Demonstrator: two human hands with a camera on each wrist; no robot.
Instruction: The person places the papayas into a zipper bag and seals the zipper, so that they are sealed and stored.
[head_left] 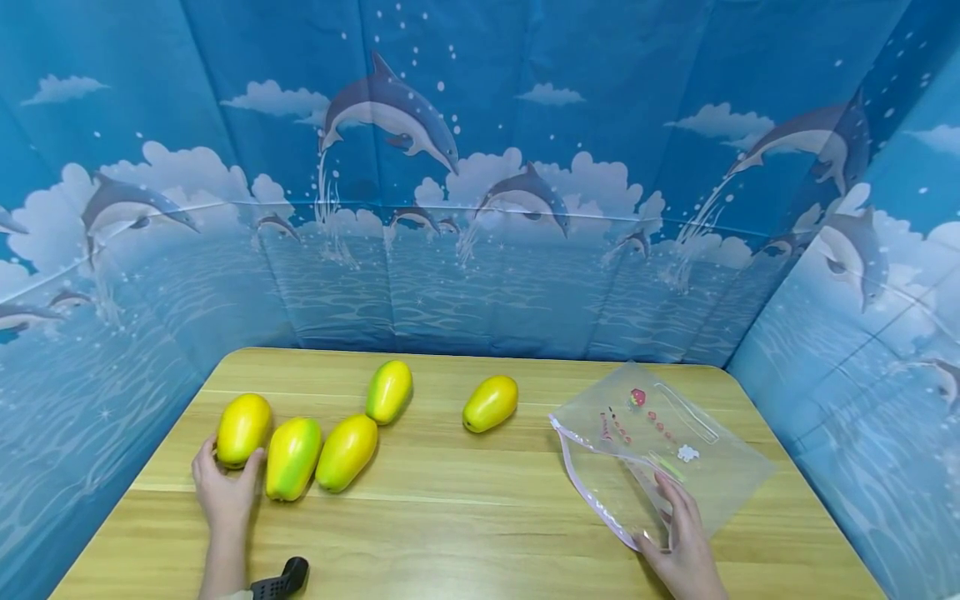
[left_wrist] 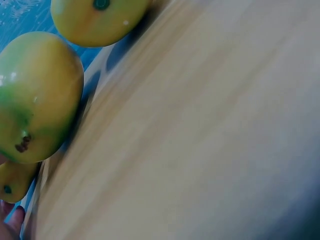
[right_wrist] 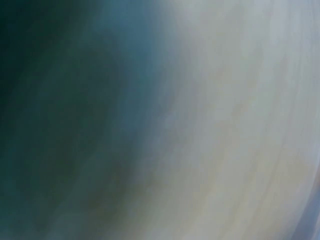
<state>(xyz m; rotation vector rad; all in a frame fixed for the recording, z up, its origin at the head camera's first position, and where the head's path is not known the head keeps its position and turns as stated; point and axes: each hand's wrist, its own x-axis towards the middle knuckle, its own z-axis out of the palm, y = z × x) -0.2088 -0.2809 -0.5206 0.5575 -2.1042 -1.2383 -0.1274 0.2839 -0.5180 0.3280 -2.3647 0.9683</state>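
L hand (head_left: pixel 227 492) is at the near end of the far-L fruit (head_left: pixel 243 429), thumb on its R side & fingers on its L; can't tell from here if they're clamped on it or just alongside. That fruit's at the L side of the wood tbl (head_left: pixel 465 533), lying down, yellow w/ a smooth shiny skin. Just R of it is a 2nd fruit (head_left: pixel 293 460), w/ a green streak, then a 3rd fruit (head_left: pixel 347 452) close by, tilted. A 4th fruit (head_left: pixel 389 392), green down one side, lies farther back, right by the 3rd's far end. The 5th fruit (head_left: pixel 491 404) sits on its own nr the middle, well apart. R hand (head_left: pixel 681 537) holds the clear bag (head_left: pixel 712 479) by its near corner, thumb at the lilac zip edge (head_left: pixel 596 504), fingers on the upper sheet, film b/w them. Bag lies flat-ish on the R side, mouth gaping toward the L, w/ a strawberry print (head_left: pixel 637 397) on top. Dark strap (head_left: pixel 279 583) on the L wrist. Blue dolphin backdrop (head_left: pixel 495 292) behind. R wrist view's too blurred to add anything.
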